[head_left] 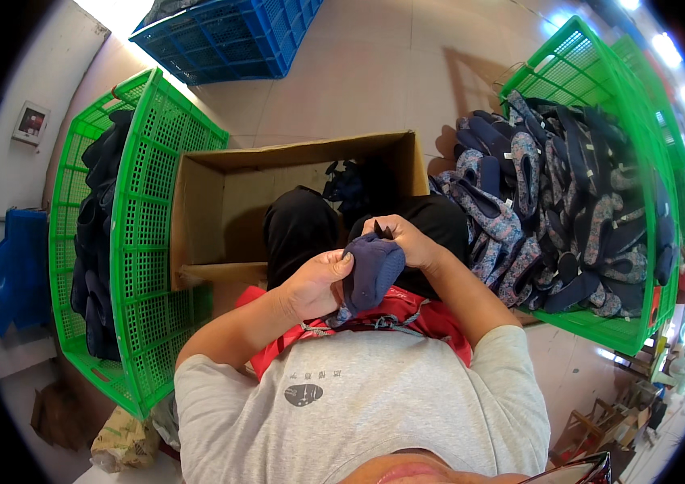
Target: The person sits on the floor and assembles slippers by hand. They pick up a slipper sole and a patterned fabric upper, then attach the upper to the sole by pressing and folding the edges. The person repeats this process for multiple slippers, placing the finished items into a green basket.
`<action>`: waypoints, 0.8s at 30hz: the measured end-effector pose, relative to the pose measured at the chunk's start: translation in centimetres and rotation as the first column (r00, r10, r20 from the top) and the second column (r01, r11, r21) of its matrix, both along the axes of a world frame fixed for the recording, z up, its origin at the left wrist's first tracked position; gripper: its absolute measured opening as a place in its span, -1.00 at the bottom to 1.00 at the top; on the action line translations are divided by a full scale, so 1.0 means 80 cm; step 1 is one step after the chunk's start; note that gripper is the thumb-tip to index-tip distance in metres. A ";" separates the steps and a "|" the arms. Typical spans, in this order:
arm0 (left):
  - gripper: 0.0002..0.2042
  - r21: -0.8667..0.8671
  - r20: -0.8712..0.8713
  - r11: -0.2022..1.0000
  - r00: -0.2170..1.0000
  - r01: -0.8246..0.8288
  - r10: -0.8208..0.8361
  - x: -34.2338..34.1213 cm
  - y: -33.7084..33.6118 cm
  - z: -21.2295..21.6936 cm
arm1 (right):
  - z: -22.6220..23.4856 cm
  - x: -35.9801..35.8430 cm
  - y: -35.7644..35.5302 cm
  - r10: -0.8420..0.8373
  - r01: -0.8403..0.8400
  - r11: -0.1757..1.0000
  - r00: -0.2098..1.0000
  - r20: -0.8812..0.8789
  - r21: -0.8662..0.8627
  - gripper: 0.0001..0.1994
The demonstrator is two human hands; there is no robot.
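Observation:
Over my lap I hold a navy slipper (376, 273) with a textured sole side facing up. My left hand (318, 282) is closed on its left edge, the thumb pressing on top. My right hand (405, 240) is closed at the slipper's far end. A small black pointed thing (383, 231) shows at its fingers; its kind cannot be made out. Beyond my knees stands an open cardboard box (221, 189) with some dark pieces (350, 184) in it.
To the right, a green crate (584, 323) is heaped with navy and flower-patterned slippers (526, 173), some piled beside the box. A green crate (157, 153) of dark slippers (99, 234) stands at the left. A blue crate (229, 40) is at the far side. Red cloth (439, 327) lies across my lap.

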State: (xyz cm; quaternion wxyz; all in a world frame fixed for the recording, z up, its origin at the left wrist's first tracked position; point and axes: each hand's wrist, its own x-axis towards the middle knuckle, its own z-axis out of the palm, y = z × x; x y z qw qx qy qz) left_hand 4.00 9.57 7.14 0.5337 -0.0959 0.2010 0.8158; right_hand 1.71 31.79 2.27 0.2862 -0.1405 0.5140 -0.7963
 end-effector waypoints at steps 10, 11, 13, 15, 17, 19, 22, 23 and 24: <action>-0.66 -0.105 -0.244 0.994 0.970 -0.025 -0.001 -0.003 0.005 0.052 | 0.014 -0.017 -0.062 0.001 0.019 0.933 0.998 0.056 -0.360 -0.89; -0.67 -0.119 -0.258 0.987 0.963 -0.105 0.071 0.002 0.001 0.054 | 0.014 -0.018 -0.079 -0.114 0.126 0.949 0.992 0.058 -0.290 -0.89; -0.66 -0.090 -0.289 0.948 0.919 -0.306 0.269 0.009 0.000 0.068 | 0.011 -0.009 -0.104 -0.305 0.312 0.932 0.950 0.065 -0.188 -0.89; -0.66 -0.178 -0.277 0.863 0.866 -0.473 0.417 0.007 -0.003 0.076 | -0.003 0.010 -0.122 -0.394 0.413 0.900 0.908 0.144 -0.142 -0.90; -0.62 -0.244 -0.320 0.776 0.804 -0.581 0.501 0.001 -0.008 0.071 | -0.029 0.031 -0.128 -0.389 0.446 0.887 0.862 0.326 -0.122 -0.92; -0.61 -0.221 -0.352 0.725 0.747 -0.652 0.565 -0.007 -0.012 0.048 | -0.036 0.050 -0.124 -0.342 0.447 0.885 0.813 0.472 -0.128 -0.92; -0.57 -0.201 -0.368 0.632 0.656 -0.748 0.659 -0.021 0.000 0.019 | -0.051 0.062 -0.110 -0.338 0.458 0.882 0.774 0.536 -0.106 -0.87; -0.60 -0.225 -0.377 0.612 0.647 -0.758 0.663 -0.024 0.007 0.013 | -0.045 0.058 -0.109 -0.369 0.472 0.878 0.767 0.525 -0.073 -0.85; -0.62 -0.246 -0.380 0.592 0.638 -0.767 0.670 -0.027 0.013 0.004 | -0.039 0.055 -0.105 -0.403 0.486 0.874 0.759 0.511 -0.033 -0.83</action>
